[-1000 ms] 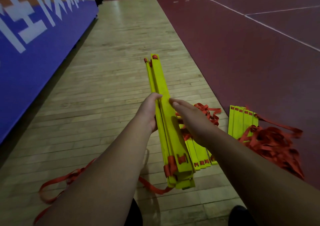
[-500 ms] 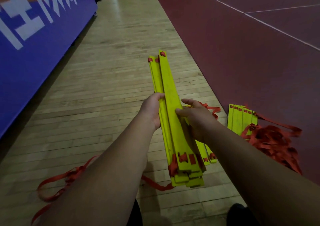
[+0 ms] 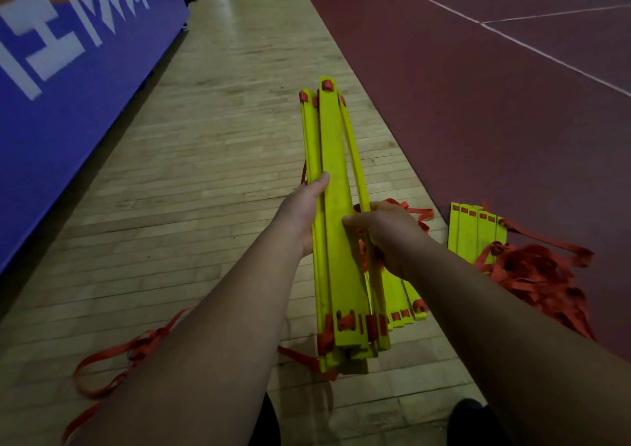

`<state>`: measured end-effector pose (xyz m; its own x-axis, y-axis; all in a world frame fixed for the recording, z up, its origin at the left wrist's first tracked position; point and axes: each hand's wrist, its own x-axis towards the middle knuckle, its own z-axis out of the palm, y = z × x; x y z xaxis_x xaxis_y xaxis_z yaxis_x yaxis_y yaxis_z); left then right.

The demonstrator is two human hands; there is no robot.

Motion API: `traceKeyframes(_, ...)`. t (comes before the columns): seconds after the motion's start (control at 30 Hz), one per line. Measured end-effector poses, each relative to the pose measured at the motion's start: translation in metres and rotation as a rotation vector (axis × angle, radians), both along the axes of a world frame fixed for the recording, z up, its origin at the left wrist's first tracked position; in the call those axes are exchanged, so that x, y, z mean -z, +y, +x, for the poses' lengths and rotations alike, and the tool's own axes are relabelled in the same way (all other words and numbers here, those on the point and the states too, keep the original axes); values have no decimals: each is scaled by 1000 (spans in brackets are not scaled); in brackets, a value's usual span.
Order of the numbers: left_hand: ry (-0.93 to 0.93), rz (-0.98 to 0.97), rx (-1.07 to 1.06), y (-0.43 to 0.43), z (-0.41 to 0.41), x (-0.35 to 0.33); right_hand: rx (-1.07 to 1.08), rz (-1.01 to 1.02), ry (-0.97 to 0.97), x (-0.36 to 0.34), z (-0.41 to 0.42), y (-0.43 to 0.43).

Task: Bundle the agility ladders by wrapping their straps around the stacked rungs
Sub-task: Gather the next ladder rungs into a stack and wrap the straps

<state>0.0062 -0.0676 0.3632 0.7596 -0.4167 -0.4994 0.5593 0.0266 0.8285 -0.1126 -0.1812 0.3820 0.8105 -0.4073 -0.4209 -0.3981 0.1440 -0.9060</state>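
Trailing across the floor (image 3: 222, 138) at the left, a loose red strap (image 3: 112, 360) is running to the stacked yellow rungs (image 3: 336, 241). You are holding these above the floor, your left hand (image 3: 304, 213) clasping their left edge and your right hand (image 3: 386, 234) curling round their right edge. Further right, another ladder (image 3: 474, 230) is lying beside tangled straps (image 3: 536, 275).

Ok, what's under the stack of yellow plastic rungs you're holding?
A few more flat yellow rungs lie on the wooden floor beneath it, and a red webbing strap trails left. The stack and the right hand cover their far ends.
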Motion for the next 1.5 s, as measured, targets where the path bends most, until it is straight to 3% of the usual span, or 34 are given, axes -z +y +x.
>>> traceKeyframes(0.27,55,-11,-5,-4,8,13,-33,12,-49,0,-1,6)
traceKeyframes(0.47,128,-69,39,-2,0,0,-128,-164,-67,5,-2,7)
traceKeyframes(0.7,-54,61,-85,-6,16,20,-129,-297,-43,3,0,6)
traceKeyframes(0.9,-478,243,-67,-2,0,-2,-49,-161,20,2,-1,8)
traceKeyframes(1.0,-588,286,-58,0,-8,-8,-58,-49,17,-1,-3,10)
traceKeyframes(1.5,-494,286,-30,11,8,-14,173,252,198,-14,-2,5)
